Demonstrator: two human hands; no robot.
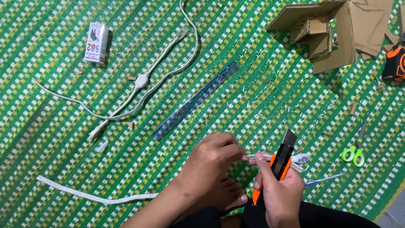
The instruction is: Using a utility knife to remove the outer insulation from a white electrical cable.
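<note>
My left hand (213, 162) pinches the end of a flat white cable (84, 193) that trails left across the green woven mat (50, 139). My right hand (280, 192) grips an orange and black utility knife (282, 162), blade end up, held against the cable's end (259, 158) between both hands. My bare foot (230, 196) shows just under the left hand.
A translucent blue ruler (196, 100) lies diagonally mid-mat. A white cord with an inline switch (141, 81) and a small white box (96, 42) lie upper left. Cardboard pieces (333, 29) sit upper right, green-handled scissors (355, 148) at right, an orange-black tool (395, 63) at the edge.
</note>
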